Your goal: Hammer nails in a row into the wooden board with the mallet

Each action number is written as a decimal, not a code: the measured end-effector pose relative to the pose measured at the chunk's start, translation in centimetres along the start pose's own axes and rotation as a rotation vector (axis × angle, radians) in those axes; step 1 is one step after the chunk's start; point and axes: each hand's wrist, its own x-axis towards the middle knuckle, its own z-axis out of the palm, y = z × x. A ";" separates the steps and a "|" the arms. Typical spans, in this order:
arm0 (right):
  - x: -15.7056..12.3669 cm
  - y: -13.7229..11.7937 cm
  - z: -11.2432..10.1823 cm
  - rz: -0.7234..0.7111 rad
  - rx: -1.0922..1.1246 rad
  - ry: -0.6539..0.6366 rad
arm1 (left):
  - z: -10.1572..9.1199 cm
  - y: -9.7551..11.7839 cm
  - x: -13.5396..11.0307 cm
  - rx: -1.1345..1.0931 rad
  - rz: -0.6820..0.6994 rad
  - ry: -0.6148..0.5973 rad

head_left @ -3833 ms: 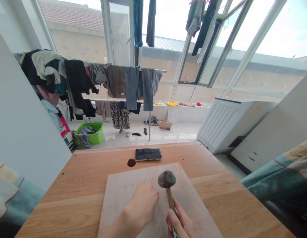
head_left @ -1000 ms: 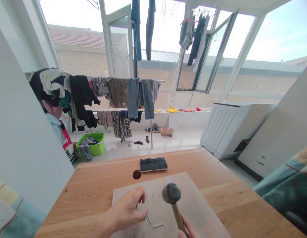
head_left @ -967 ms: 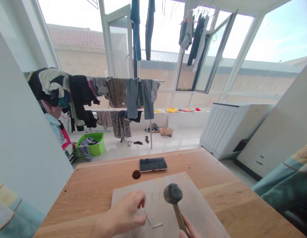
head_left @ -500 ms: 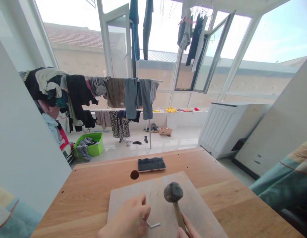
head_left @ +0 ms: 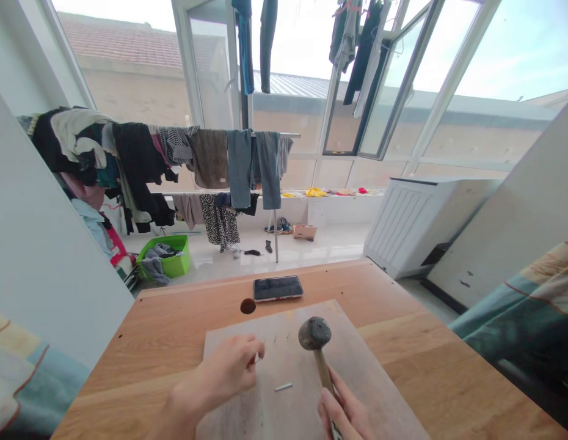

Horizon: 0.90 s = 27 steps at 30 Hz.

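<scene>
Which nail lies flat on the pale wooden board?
The silvery metal nail between the left hand and the right hand. It lies on its side; the thin nails farther back on the pale wooden board stand upright.

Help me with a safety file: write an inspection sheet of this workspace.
Surface: brown wooden tabletop under a pale, flat rectangular board.
Job's things: dark-headed, wooden-handled hammer; silvery metal nail lying on the board.
Clutter: flat black-screened phone beyond the board.
Left hand: fingers curled over the board; anything held is unclear.
Right hand: gripping the hammer.
Cables: nothing seen.
Surroundings: mixed-colour fabric clothes on a slim metal rack; bright green plastic basket holding grey cloth.
</scene>
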 end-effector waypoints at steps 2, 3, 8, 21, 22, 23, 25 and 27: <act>-0.2 -0.2 0.0 0.061 0.041 0.024 | -0.4 -1.6 0.3 -0.168 0.007 0.114; -0.3 -0.2 0.0 0.079 0.059 0.030 | -0.3 -2.4 0.5 -0.243 -0.001 0.170; -0.3 -0.7 0.0 0.026 0.055 -0.082 | 0.5 -4.5 0.9 -0.382 -0.105 0.224; -0.5 -1.0 0.1 -0.029 0.003 -0.081 | -1.2 -2.0 0.3 -0.164 0.009 0.171; -0.4 -1.0 0.0 -0.033 -0.012 -0.081 | -1.1 -1.9 0.4 -0.150 0.016 0.172; -0.4 -1.1 0.0 -0.037 -0.028 -0.089 | -1.0 -1.8 0.4 -0.145 0.020 0.172; -0.4 -1.2 -0.1 -0.042 -0.057 -0.114 | -0.6 -2.0 0.5 -0.163 0.021 0.165; -0.4 -1.3 -0.1 -0.033 -0.067 -0.130 | 0.0 -2.5 0.7 -0.226 0.012 0.162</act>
